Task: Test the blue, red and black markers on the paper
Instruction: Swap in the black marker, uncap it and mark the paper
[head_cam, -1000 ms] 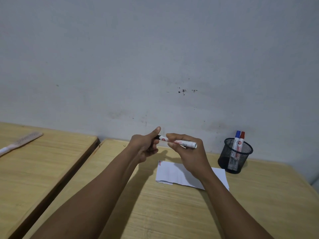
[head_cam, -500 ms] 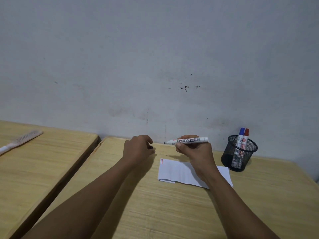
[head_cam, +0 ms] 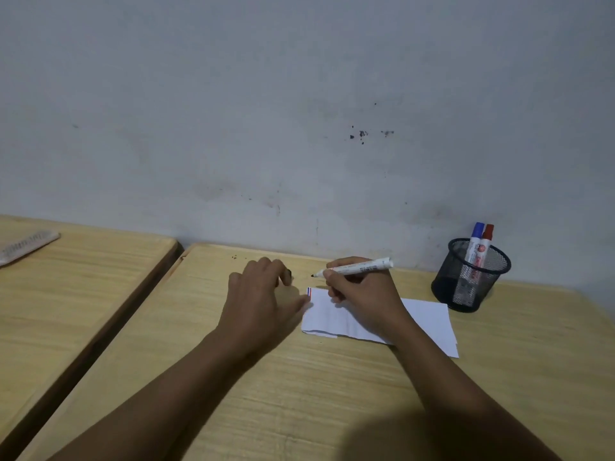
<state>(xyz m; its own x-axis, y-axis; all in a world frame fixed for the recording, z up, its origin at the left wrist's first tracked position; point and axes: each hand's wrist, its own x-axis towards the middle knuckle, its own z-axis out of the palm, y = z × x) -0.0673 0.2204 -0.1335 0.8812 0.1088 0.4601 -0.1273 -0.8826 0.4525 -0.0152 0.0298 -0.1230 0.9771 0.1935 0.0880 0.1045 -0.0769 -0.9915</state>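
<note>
Left hand (head_cam: 263, 294) has dropped to the paper's (head_cam: 336, 314) left edge, cap (head_cam: 289, 273) pinched. Right hand (head_cam: 362, 291) grips the black marker (head_cam: 352, 268), axis near-level, tip left, just above the paper's back-left corner on the counter (head_cam: 299, 394).

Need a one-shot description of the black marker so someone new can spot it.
Start at the right-hand wooden desk against the wall, then find the white paper lying on it. Just above the paper's left end, the right hand holds the black marker: it is uncapped, nearly level, tip pointing left, unlike the capped blue marker and red marker upright in the mesh cup.
</note>
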